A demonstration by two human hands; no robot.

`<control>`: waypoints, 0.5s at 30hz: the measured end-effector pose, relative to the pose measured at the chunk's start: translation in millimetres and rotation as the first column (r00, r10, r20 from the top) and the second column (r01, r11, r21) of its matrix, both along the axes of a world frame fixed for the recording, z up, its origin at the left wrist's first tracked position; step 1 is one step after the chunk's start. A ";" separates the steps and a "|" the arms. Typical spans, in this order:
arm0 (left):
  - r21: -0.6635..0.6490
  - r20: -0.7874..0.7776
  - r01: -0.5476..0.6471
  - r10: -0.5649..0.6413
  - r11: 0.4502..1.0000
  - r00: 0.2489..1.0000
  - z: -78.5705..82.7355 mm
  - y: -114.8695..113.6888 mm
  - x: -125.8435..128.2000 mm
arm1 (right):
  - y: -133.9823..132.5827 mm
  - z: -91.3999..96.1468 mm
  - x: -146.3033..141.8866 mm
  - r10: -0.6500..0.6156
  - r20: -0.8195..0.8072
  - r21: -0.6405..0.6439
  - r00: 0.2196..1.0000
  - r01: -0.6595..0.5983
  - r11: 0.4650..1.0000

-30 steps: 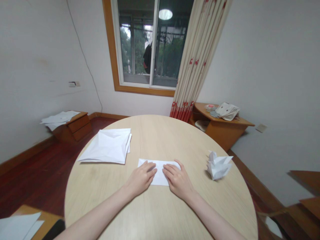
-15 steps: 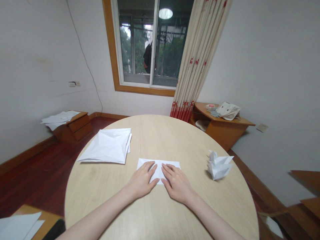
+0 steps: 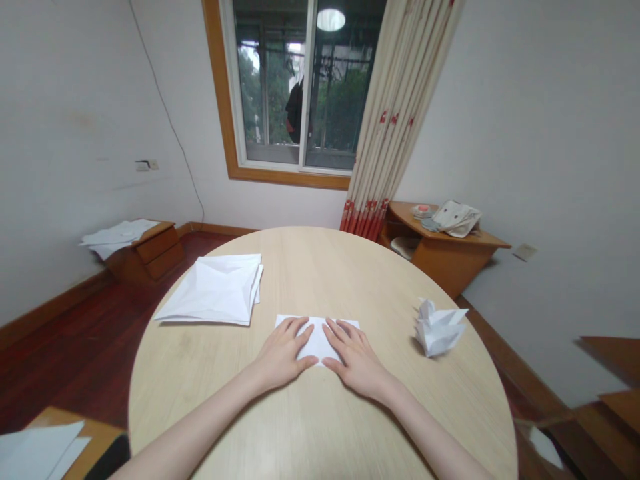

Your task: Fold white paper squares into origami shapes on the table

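A folded sheet of white paper lies flat on the round wooden table, its long side running left to right. My left hand rests on its left half with the fingers spread. On the right half lies my right hand, fingers also apart and stretched out. Both thumbs touch down close to each other at the paper's near edge. Parts of the sheet are hidden under my palms and fingers.
A stack of creased white paper sheets sits at the table's back left. To the right stands a pointed folded paper figure. Beyond the table are a low drawer cabinet and a corner cabinet bearing a white bag.
Both hands have shifted slightly on the paper, their fingers a little more spread. The paper stays in about the same place.
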State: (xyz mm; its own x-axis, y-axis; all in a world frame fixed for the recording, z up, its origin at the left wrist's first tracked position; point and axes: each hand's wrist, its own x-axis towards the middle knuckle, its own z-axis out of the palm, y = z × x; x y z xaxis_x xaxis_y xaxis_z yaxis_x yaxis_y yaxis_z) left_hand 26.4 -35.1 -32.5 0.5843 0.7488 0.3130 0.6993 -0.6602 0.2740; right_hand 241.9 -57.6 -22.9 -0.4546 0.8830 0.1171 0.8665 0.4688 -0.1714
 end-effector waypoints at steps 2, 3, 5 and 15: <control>-0.018 -0.003 0.008 -0.008 1.000 1.000 0.6 2.3 -3.1 | 2.0 -2.1 3.8 0.002 0.003 -0.023 1.000 -0.002 1.000; -0.026 -0.001 0.009 -0.009 1.000 1.000 1.4 3.3 -4.8 | 2.9 -3.2 6.0 0.000 0.008 -0.030 1.000 0.000 1.000; -0.040 -0.001 0.011 -0.011 0.999 1.000 3.6 5.3 -8.4 | 4.5 -5.1 10.9 -0.015 0.025 -0.038 1.000 0.016 0.999; -0.177 -0.063 0.025 -0.037 0.984 0.997 14.3 15.5 -26.1 | 10.1 -0.8 32.2 -0.112 0.065 -0.173 0.992 0.122 0.977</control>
